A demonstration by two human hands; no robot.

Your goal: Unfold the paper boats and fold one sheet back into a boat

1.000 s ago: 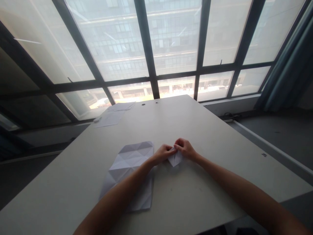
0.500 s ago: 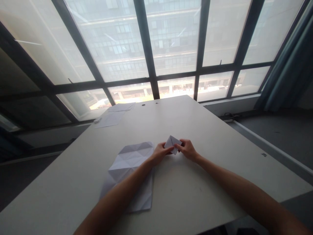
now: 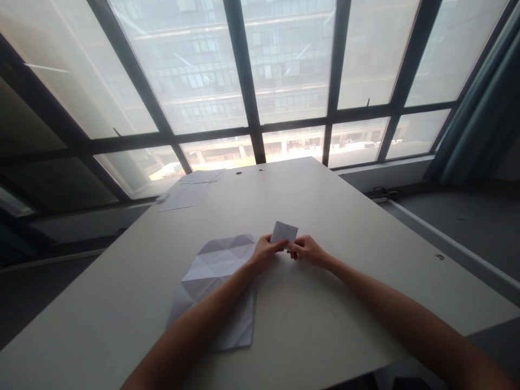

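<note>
A small folded white paper piece (image 3: 284,232) stands up above the grey table (image 3: 345,227), pinched at its lower edge from both sides. My left hand (image 3: 265,252) grips its left side with closed fingers. My right hand (image 3: 307,251) grips its right side, fingers closed too. Just left of my left forearm lies a larger creased white sheet (image 3: 217,281), flat on the table, partly covered by that arm.
More white sheets (image 3: 190,189) lie at the far left corner of the table, near two small dark dots (image 3: 238,173). Tall windows with dark frames rise behind the table. A curtain (image 3: 483,108) hangs at the right. The table's right edge drops to a grey floor.
The folded paper lay low between my hands a second ago; it has been turned up and lifted, now standing above my fingers. Both hands shifted slightly left and away.
</note>
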